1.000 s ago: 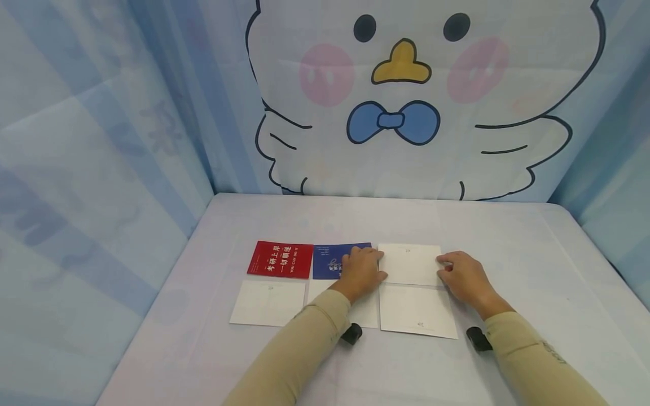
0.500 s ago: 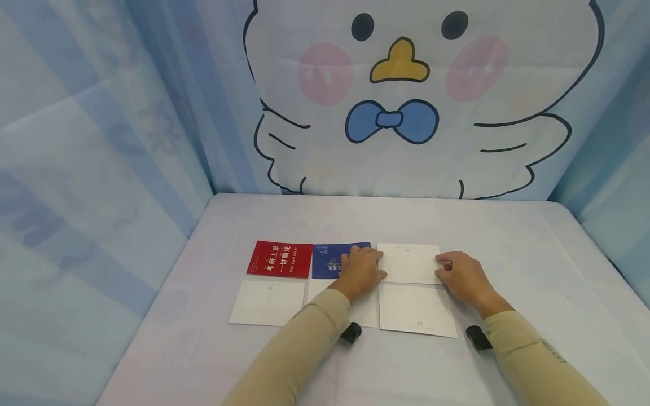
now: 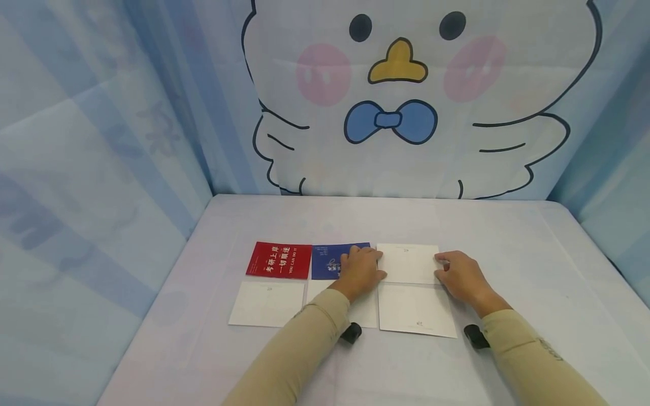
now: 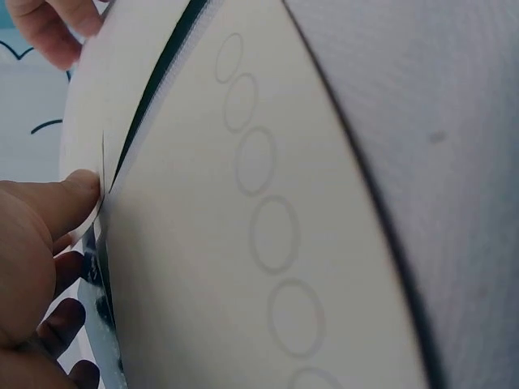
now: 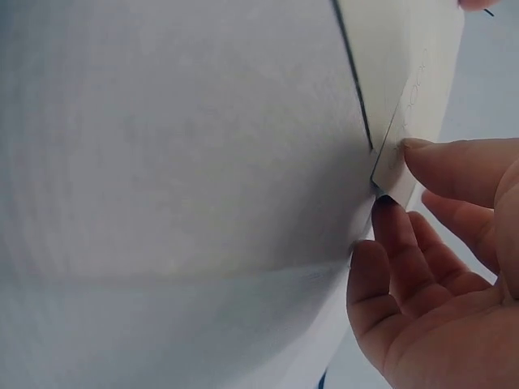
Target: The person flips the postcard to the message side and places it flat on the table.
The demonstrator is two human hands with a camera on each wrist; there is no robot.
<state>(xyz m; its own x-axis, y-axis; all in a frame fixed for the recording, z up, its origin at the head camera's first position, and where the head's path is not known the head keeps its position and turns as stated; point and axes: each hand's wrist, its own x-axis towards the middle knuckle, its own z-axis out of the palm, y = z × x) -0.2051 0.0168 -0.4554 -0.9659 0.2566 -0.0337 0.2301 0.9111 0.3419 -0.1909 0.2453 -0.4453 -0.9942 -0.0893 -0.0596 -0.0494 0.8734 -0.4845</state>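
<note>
The left hand [image 3: 361, 272] and right hand [image 3: 463, 275] pinch the far white card [image 3: 408, 264] by opposite side edges. The card lies flat on the worktop [image 3: 548, 270] between the two sets of fingers. In the right wrist view the thumb rests on top at a corner, with fingertips close under it; in the left one a thumb presses the edge, but how the forefinger grips is hidden.

Things crowd the left fingers most. The blue card [image 3: 325, 262] lies just left of them, partly covered by the hand, and the red card [image 3: 279, 260] sits beyond it. Nearer the person, the left sleeve [image 3: 299, 349] crosses the middle card [image 3: 367, 313], hiding much of it; the left card [image 3: 266, 303] lies farther left.

The near white card [image 3: 417, 310] is directly below the far one, between and nearer than both sets of fingers, with a dark sliver between them in the left wrist view. Black pieces [image 3: 351, 333] show under each wrist. Past the fingers, a curtain [image 3: 396, 163] printed with a bow-tied cartoon stands behind the worktop.
</note>
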